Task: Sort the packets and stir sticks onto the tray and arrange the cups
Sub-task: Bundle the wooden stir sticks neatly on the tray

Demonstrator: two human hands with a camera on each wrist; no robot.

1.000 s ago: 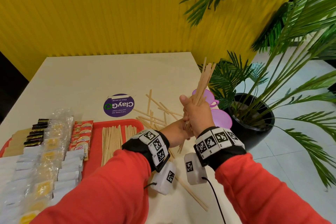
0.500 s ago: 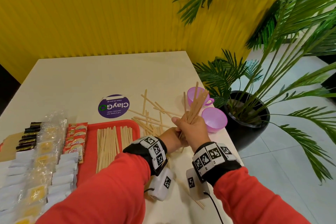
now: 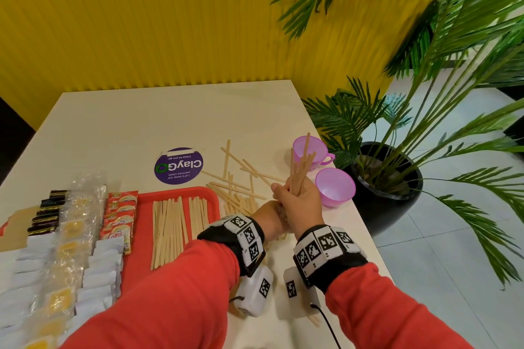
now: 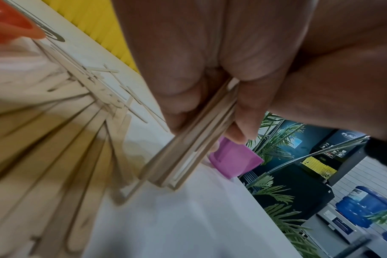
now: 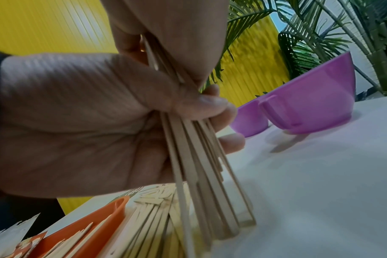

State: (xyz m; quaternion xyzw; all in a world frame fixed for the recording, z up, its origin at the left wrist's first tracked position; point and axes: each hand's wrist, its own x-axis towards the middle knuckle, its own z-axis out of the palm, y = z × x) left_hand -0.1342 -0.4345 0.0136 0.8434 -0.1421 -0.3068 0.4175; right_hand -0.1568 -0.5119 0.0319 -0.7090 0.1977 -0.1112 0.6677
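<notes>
Mostly cream table (image 3: 175, 122), ribbed yellow wall (image 3: 141, 22), potted palm (image 3: 425, 93)

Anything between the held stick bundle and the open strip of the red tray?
Nothing visible. Both hands grip the wooden stir-stick bundle right of the red plastic tray; only loose sticks lie flat on the table between.

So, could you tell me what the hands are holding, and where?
Both hands grip a bundle of wooden stir sticks around its lower part.
</notes>
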